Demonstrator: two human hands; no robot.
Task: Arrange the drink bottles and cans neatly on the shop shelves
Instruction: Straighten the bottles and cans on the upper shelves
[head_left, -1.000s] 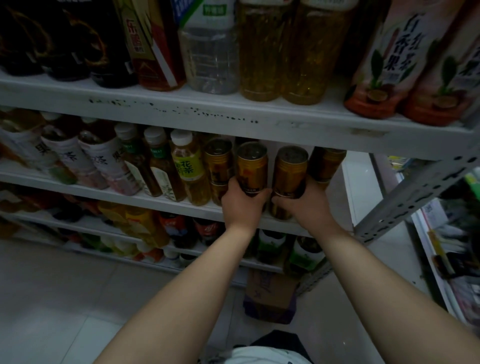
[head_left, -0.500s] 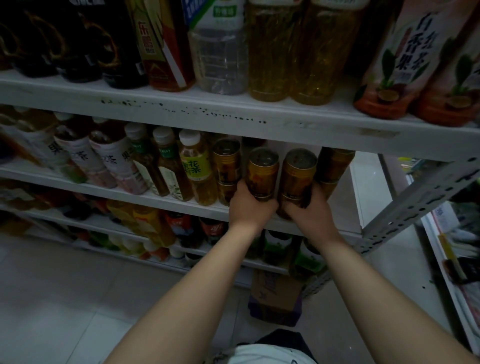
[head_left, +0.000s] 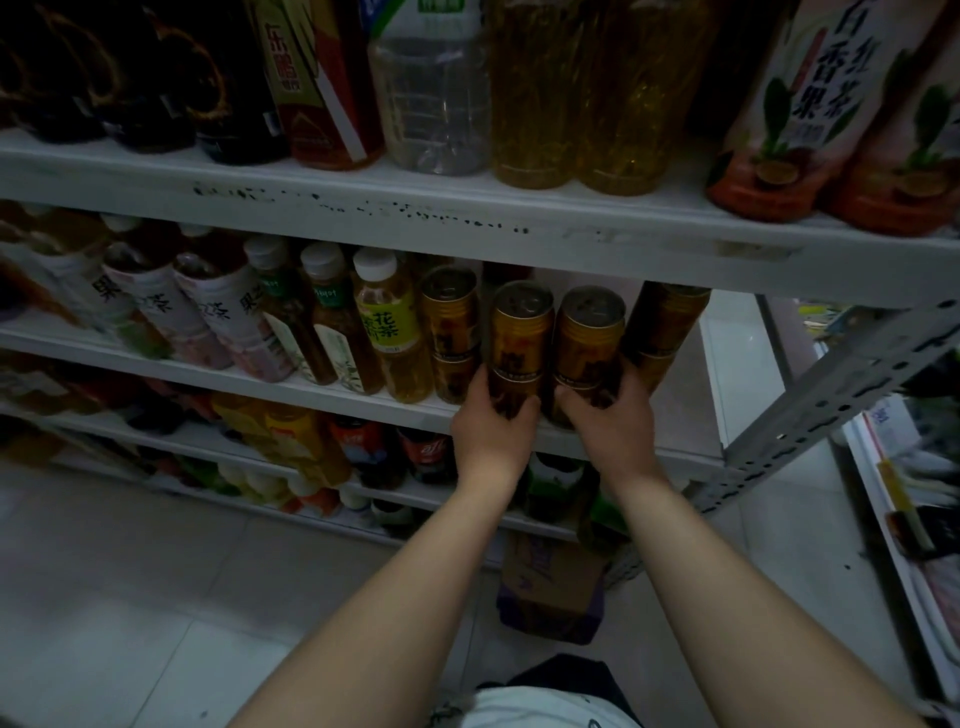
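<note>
Two can stacks (head_left: 522, 332) (adjacent), left hand (head_left: 493, 428), right hand (head_left: 615, 423) gripping bases

Gripping with the left hand (head_left: 493, 436) the foot of a stack of gold cylindrical metal cans (head_left: 522, 332) and with the right hand (head_left: 610, 426) the neighbouring gold can stack (head_left: 589, 338) just beside it, both at the front edge of the white metal shelf (head_left: 208, 374), right of a yellow-labelled clear plastic tea bottle (head_left: 389, 332).

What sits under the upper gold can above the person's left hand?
A second gold can, stacked beneath the upper can. The left hand grips this lower one and covers its base, so whether it touches the shelf cannot be seen.
</note>
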